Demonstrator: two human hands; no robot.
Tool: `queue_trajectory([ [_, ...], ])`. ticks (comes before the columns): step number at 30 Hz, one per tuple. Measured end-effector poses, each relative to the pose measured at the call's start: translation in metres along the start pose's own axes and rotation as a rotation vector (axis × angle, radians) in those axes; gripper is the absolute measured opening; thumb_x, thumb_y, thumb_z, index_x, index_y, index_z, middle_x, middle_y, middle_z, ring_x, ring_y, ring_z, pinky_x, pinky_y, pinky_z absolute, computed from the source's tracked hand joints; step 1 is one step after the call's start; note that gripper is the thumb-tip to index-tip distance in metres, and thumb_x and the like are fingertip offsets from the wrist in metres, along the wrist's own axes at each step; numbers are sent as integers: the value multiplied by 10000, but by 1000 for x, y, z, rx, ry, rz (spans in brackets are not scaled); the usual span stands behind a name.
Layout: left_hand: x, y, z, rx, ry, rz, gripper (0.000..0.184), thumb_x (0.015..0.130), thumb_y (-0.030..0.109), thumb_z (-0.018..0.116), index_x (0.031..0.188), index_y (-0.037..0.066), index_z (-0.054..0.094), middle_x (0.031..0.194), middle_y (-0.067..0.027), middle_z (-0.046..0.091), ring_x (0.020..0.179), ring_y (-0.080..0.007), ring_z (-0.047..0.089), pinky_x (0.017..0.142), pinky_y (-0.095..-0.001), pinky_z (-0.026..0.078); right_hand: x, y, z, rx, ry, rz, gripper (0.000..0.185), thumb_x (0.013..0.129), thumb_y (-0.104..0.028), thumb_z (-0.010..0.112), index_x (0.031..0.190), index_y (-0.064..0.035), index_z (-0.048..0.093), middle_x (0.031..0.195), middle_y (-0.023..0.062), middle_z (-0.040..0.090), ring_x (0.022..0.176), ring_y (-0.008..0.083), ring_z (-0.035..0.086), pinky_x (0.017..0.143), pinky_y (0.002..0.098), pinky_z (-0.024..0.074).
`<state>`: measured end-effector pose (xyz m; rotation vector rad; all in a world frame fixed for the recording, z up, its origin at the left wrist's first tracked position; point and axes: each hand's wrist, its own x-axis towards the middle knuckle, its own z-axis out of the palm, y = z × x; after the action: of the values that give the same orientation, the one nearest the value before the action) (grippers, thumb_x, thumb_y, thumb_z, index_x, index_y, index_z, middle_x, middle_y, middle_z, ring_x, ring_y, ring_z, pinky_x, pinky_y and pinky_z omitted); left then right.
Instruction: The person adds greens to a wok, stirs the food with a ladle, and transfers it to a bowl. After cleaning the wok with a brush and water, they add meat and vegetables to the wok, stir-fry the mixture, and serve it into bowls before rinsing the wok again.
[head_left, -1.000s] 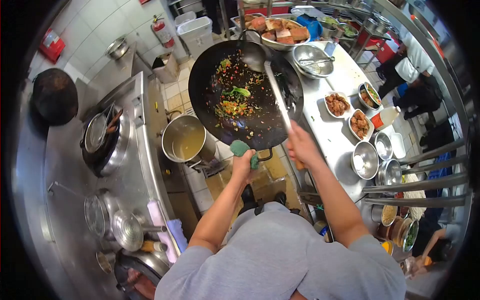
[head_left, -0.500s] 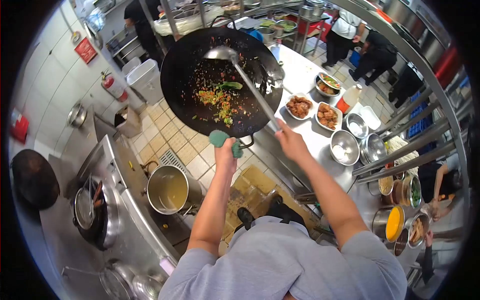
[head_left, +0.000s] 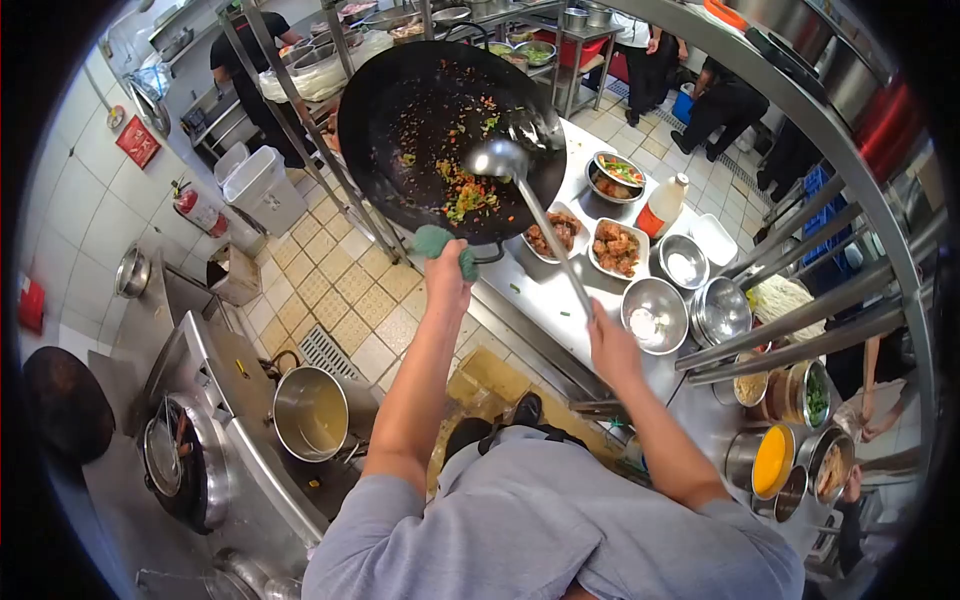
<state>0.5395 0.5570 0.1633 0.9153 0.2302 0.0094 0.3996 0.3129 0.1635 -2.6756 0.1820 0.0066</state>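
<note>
My left hand [head_left: 447,275] grips the near handle of a large black wok [head_left: 395,110] through a green cloth [head_left: 432,240]. The wok is tilted toward me, its right rim over the edge of the steel counter [head_left: 545,305]. Chopped red and green vegetables [head_left: 470,200] cling to its inside. My right hand [head_left: 612,345] is closed round the end of a long metal ladle [head_left: 545,220]. The ladle's bowl is over the lower right of the wok; whether it touches the wok I cannot tell. Two white dishes of browned fried pieces [head_left: 615,247] stand beside the wok.
Metal bowls [head_left: 655,315], a bottle with orange lower half [head_left: 662,205] and a bowl of food topped with vegetables [head_left: 618,170] are on the counter. A tall pot [head_left: 310,412] stands at left near the stove [head_left: 215,340]. Metal rails [head_left: 780,330] cross the right. Several people work behind.
The view has turned left. The wok has shifted right over the counter, nearer the dishes. The ladle's bowl has moved down and right inside the wok, and the right hand has come nearer me.
</note>
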Motion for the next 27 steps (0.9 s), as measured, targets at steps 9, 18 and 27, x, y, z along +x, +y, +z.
queue_trajectory([
  [9, 43, -3, -17, 41, 6, -179, 136, 767, 149, 578, 849, 112, 476, 680, -29, 515, 518, -143, 495, 432, -273, 391, -1, 87, -20, -109, -58, -86, 480, 895, -239, 486, 1350, -319, 357, 941, 119, 619, 787, 329, 602, 665, 423, 474],
  [18, 53, 15, -17, 70, -39, -256, 105, 768, 161, 568, 798, 83, 504, 639, -40, 512, 502, -152, 483, 450, -284, 375, 34, 40, -44, -81, 7, -10, 447, 871, -232, 530, 1296, -336, 438, 901, 90, 624, 827, 292, 598, 701, 407, 470],
  [27, 79, 28, -15, 107, -100, -254, 117, 762, 115, 568, 855, 74, 509, 696, -54, 531, 546, -161, 510, 454, -299, 391, 19, 24, -70, -117, 144, 234, 438, 860, -225, 549, 1284, -292, 465, 903, 121, 627, 820, 316, 600, 712, 414, 470],
])
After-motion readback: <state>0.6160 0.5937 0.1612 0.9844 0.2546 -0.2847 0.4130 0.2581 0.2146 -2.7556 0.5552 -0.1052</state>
